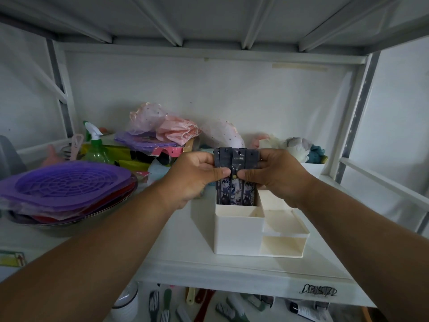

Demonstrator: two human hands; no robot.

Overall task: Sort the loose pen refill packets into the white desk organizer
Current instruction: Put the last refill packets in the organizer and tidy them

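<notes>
Refill packets (235,175), dark with printed figures, stand upright as a bunch in the tall rear compartment of the white organizer (239,235). I see my left hand (195,175) and right hand (276,174) each pinching the bunch, thumbs pressed on its front, fingers curled behind. Organizer sits on a white shelf (185,259) under a ribbed white board; its front pocket and lower trays at 3 o'clock show nothing inside. At 9 o'clock: purple mesh covers (65,187) stacked in a metal bowl. At 11 o'clock: green spray bottle (96,145).
</notes>
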